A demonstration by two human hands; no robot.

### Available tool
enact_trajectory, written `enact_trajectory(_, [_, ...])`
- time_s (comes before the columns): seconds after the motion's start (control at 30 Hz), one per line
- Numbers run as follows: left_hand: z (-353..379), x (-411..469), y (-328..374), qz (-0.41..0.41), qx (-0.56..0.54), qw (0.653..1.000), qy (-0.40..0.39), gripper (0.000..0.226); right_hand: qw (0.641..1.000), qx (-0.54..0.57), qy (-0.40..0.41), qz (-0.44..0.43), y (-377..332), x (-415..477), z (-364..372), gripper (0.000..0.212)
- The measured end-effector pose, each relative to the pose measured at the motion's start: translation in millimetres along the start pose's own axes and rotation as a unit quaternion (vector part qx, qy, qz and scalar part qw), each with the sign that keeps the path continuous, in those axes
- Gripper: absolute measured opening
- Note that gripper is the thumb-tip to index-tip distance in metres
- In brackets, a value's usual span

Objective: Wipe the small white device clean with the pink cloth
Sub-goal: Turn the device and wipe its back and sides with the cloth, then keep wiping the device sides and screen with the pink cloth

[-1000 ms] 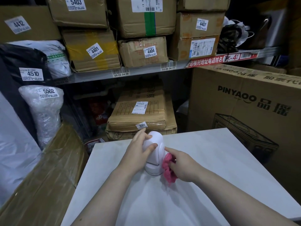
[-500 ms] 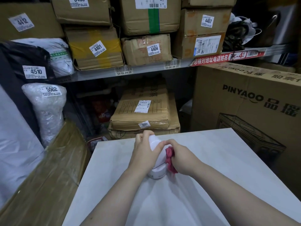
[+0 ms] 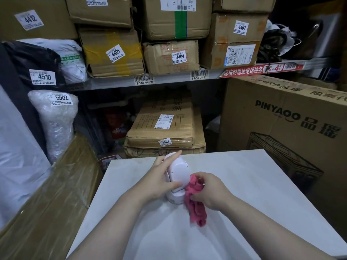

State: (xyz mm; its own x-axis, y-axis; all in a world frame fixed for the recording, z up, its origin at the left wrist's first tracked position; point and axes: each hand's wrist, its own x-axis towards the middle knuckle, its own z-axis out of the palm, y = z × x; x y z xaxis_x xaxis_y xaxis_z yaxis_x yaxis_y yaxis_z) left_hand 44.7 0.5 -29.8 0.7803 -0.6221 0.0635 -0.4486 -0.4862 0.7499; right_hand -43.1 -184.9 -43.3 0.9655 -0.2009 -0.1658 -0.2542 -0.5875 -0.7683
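Left hand (image 3: pixel 157 180) steadies white device (image 3: pixel 178 173) (upright); right hand (image 3: pixel 210 191) presses pink cloth (image 3: pixel 194 205) against it.

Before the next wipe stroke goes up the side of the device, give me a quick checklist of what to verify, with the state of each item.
1. Device steadied: ok. The left hand wraps its left side, thumb across the lower front.
2. Device seated: ok. It stands upright with its base on the white table.
3. Cloth in hand: ok. The right hand has a firm grip on its upper part; the loose end trails onto the table.
4. Cloth against the device: ok. It presses the lower right side near the base.
5. Path up the right side: ok. No fingers cross it.
6. Dirt left on the device: cannot tell. The back is hidden.
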Motion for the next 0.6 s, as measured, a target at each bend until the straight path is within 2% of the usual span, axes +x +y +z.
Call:
enact_trajectory(0.07, [0, -1, 1, 0.009, 0.001, 1.000, 0.010, 0.092, 0.998, -0.040, 0.042, -0.017, -1, 2, 3, 0.026])
enact_trajectory(0.2, [-2, -1, 0, 0.027, 0.015, 0.999, 0.040, 0.087, 0.995, -0.038, 0.087, -0.030, -6, 6, -4, 0.025])
enact_trajectory(0.3, [-2, 1, -2, 0.032, 0.011, 0.999, 0.043, 0.084, 0.981, 0.057, 0.180, -0.040, -21, 3, -20, 0.026])
enact_trajectory(0.4, [-2, 3, -3, 0.047, 0.008, 0.998, 0.041, 0.083, 0.957, 0.156, 0.231, -0.080, -39, -1, -25, 0.024])
enact_trajectory(0.5, [-2, 4, -1, 0.053, -0.005, 0.998, 0.040, 0.084, 0.968, 0.112, 0.184, -0.127, -49, -2, -15, 0.022])
enact_trajectory(0.6, [-5, 1, -1, 0.060, -0.034, 0.997, 0.041, 0.086, 0.979, 0.012, 0.115, -0.167, -45, -1, -7, 0.042])
